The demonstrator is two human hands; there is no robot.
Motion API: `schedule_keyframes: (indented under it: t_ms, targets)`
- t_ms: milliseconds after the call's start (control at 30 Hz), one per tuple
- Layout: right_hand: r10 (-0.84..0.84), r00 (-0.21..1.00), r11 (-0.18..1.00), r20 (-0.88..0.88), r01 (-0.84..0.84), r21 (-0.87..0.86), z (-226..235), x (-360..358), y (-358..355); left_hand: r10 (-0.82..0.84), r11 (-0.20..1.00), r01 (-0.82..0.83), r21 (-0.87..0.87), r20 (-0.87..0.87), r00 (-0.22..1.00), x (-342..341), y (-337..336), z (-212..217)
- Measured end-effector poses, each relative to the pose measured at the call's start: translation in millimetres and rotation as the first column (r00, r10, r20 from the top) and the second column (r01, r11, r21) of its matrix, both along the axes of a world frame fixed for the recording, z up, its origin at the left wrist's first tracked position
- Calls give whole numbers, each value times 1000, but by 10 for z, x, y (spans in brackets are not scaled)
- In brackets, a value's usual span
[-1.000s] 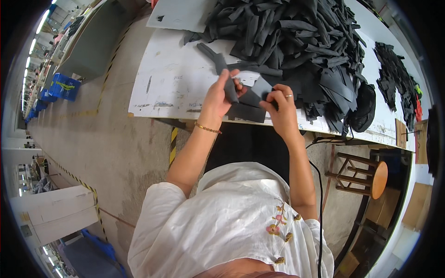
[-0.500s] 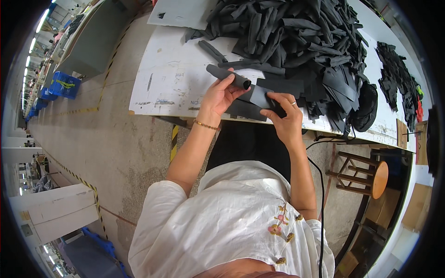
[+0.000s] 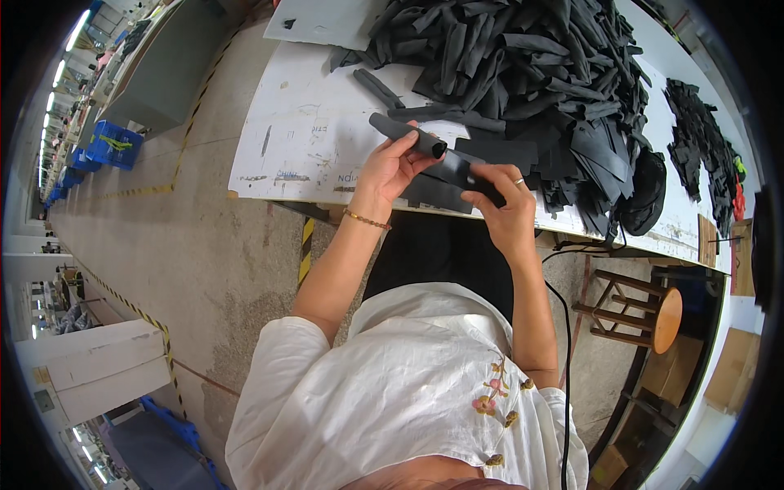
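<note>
Above the near edge of the table, my left hand (image 3: 387,170) is closed round a dark grey fabric tube (image 3: 402,132), its open end facing right. My right hand (image 3: 508,204), with a ring on one finger, pinches a flat dark fabric strip (image 3: 459,173) between thumb and fingers. Whether the tube and the strip are joined cannot be made out. Beneath them, more flat dark pieces (image 3: 437,193) lie at the table edge. A large heap of similar folded pieces (image 3: 523,65) rises just beyond my hands.
The white table (image 3: 286,106) carries a pale board (image 3: 322,24) at the far left and another dark pile (image 3: 694,131) at right. A black bag-like item (image 3: 643,200) sits near the edge. A black cable (image 3: 565,343) hangs down beside a wooden stool (image 3: 633,310).
My right hand has turned slightly and the strip's lighter grey face has mostly gone from sight. The left hand keeps the tube in nearly the same place.
</note>
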State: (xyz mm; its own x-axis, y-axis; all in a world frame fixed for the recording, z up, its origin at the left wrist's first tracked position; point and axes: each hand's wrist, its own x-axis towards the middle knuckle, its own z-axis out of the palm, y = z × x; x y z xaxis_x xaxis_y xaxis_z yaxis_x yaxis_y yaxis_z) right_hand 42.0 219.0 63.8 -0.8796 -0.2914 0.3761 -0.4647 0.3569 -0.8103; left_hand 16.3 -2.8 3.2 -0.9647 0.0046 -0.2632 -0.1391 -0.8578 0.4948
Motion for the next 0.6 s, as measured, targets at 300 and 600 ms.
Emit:
schedule_keyframes:
  t_ms: [300, 600]
  targets:
    - [-32, 992, 995, -125, 43, 85, 3, -93, -65, -91, 986, 85, -141, -39, 995, 29, 17, 89]
    - [-3, 824, 941, -567, 195, 278, 38, -224, -112, -105, 988, 84, -130, -164, 981, 132, 154, 227]
